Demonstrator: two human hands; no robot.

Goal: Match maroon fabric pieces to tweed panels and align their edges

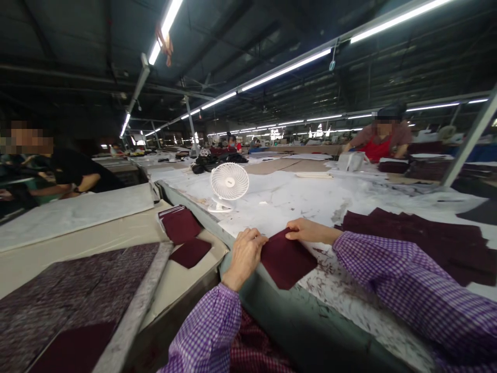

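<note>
A dark maroon fabric piece (289,261) with cut-off corners is held at the near edge of the white-covered table. My left hand (245,254) grips its left corner, fingers closed. At its top corner my right hand (310,230) pinches the fabric between thumb and fingers. To the left, on a cream surface, lie a maroon stack (180,225) with pale edges and a single maroon piece (191,252). Right of my right hand, overlapping maroon pieces (411,241) are spread out, partly hidden by my sleeve.
A white clip fan (229,181) stands on the table (279,191) beyond my hands. Mottled fabric (77,285) covers the lower left. One person (73,171) works at the left, another (378,140) in a red apron at the back right. A metal post (471,137) rises at right.
</note>
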